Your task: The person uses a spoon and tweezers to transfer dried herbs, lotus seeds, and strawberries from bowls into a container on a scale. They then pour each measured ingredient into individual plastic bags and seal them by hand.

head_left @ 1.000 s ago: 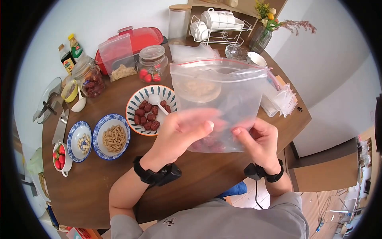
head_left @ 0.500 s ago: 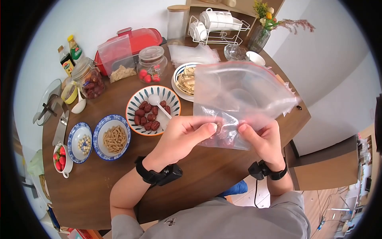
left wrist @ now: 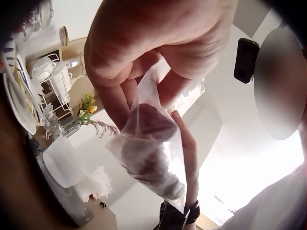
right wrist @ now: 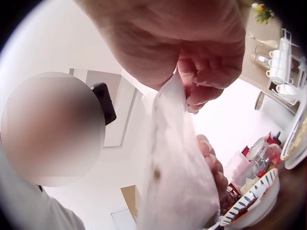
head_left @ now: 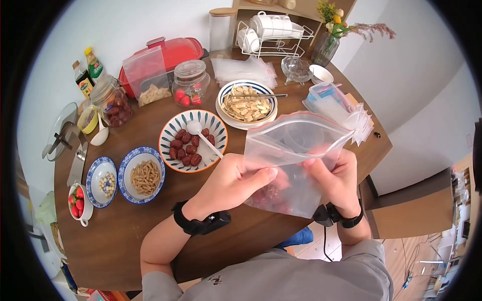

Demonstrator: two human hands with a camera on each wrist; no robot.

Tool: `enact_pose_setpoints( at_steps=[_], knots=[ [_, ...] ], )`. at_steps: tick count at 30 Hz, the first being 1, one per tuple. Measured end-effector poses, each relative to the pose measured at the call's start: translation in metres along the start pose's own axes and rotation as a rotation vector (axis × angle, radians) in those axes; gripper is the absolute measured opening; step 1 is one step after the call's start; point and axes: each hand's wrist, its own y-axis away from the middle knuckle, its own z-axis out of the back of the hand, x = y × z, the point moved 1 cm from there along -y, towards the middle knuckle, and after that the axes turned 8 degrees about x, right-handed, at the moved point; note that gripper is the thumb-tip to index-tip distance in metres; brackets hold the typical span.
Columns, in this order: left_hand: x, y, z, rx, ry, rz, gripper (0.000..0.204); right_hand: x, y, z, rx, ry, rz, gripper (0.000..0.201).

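Now the striped bowl (head_left: 173, 125) of dark red dates (head_left: 192, 148), white spoon (head_left: 195, 128) resting in it, then the left hand (head_left: 236, 180) pinches the clear bag (head_left: 298, 188), mouth gaping, above the table (head_left: 120, 241), the right hand (head_left: 335, 176) pinches its other side.

Brown table (head_left: 113, 236): two blue-rimmed bowls (head_left: 141, 175) (patterned).

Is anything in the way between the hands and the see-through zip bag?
No, nothing that I can see. The left hand and the right hand are both pinching the zip bag. The striped bowl with the spoon is off to the left, not between them.
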Motion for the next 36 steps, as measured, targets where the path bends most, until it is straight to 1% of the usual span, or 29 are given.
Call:
enact_pose_setpoints(
  at_steps=[1, 2, 3, 4, 5, 6, 7, 8, 9, 10, 11, 12, 13, 15, 16, 18, 20, 22, 24, 27, 29, 31, 33, 36],
  knots=[
    [-0.003, 0.001, -0.001, 0.024, 0.063, 0.036, 0.021, 0.001, 0.001, 0.002, 0.004, -0.021, 0.009, 0.009],
    [-0.003, 0.000, -0.004, 0.025, 0.063, 0.036, 0.021, 0.001, 0.001, 0.003, 0.010, -0.041, 0.018, 0.008],
    [-0.005, -0.002, -0.007, -0.056, 0.049, -0.065, 0.020, 0.000, 0.001, 0.000, 0.010, -0.041, 0.018, 0.008],
    [-0.006, -0.002, -0.009, -0.137, 0.035, -0.165, 0.019, -0.002, 0.001, -0.006, 0.042, -0.032, 0.072, 0.008],
    [-0.007, -0.001, -0.007, -0.138, 0.034, -0.165, 0.019, -0.003, 0.001, -0.010, 0.073, -0.024, 0.127, 0.008],
    [-0.009, 0.001, -0.004, -0.122, 0.063, -0.123, 0.018, -0.003, 0.001, -0.008, 0.074, -0.024, 0.128, 0.008],
    [-0.009, 0.002, -0.002, -0.107, 0.093, -0.081, 0.017, -0.002, 0.001, -0.004, 0.113, 0.035, 0.145, 0.007],
    [-0.009, 0.002, 0.000, -0.106, 0.092, -0.080, 0.017, -0.002, 0.000, -0.002, 0.151, 0.094, 0.161, 0.006],
    [-0.007, 0.002, 0.002, -0.059, 0.034, -0.083, 0.017, 0.000, -0.001, -0.004, 0.108, 0.054, 0.223, 0.005],
    [-0.007, 0.002, 0.002, -0.011, -0.023, -0.086, 0.018, 0.002, 0.000, -0.003, 0.106, 0.053, 0.223, 0.005],
    [-0.008, 0.002, -0.001, -0.009, -0.024, -0.086, 0.018, 0.005, 0.001, -0.001, 0.093, 0.065, 0.186, 0.006],
    [-0.011, 0.001, -0.007, -0.079, 0.098, -0.115, 0.018, 0.006, 0.002, 0.000, 0.081, 0.077, 0.148, 0.006],
    [-0.014, 0.001, -0.010, -0.150, 0.219, -0.144, 0.019, 0.005, 0.002, -0.001, 0.082, 0.078, 0.148, 0.006],
    [-0.020, 0.004, -0.005, -0.181, 0.177, -0.156, 0.020, 0.004, 0.001, -0.004, 0.096, 0.056, 0.217, 0.007],
    [-0.022, 0.005, -0.002, -0.210, 0.134, -0.167, 0.020, 0.004, 0.001, -0.006, 0.098, 0.056, 0.217, 0.007],
    [-0.021, 0.007, -0.001, -0.207, 0.108, -0.149, 0.022, 0.005, 0.000, -0.010, 0.119, 0.119, 0.275, 0.009],
    [-0.020, 0.008, -0.001, -0.234, 0.094, -0.140, 0.022, 0.009, 0.001, -0.005, 0.143, 0.138, 0.257, 0.010],
    [-0.019, 0.009, -0.002, -0.237, 0.092, -0.130, 0.022, 0.010, 0.001, -0.004, 0.170, 0.158, 0.238, 0.010],
    [-0.021, 0.009, -0.003, -0.241, 0.090, -0.120, 0.022, 0.009, 0.000, -0.006, 0.117, 0.156, 0.292, 0.012],
    [-0.023, 0.008, -0.004, -0.211, 0.071, -0.106, 0.019, 0.014, 0.003, -0.003, 0.120, 0.195, 0.311, 0.012],
    [-0.022, 0.007, -0.005, -0.159, 0.055, -0.175, 0.013, 0.013, 0.005, -0.006, 0.107, 0.192, 0.338, 0.011],
    [-0.020, 0.007, -0.003, -0.153, 0.040, -0.163, 0.012, 0.011, 0.005, -0.006, 0.094, 0.187, 0.366, 0.011],
    [-0.020, 0.009, -0.001, -0.149, 0.025, -0.153, 0.012, 0.009, 0.004, -0.006, 0.143, 0.265, 0.410, 0.008],
    [-0.021, 0.013, -0.001, -0.133, 0.035, -0.169, 0.006, 0.012, 0.001, -0.007, 0.186, 0.234, 0.390, 0.005]
  ],
)
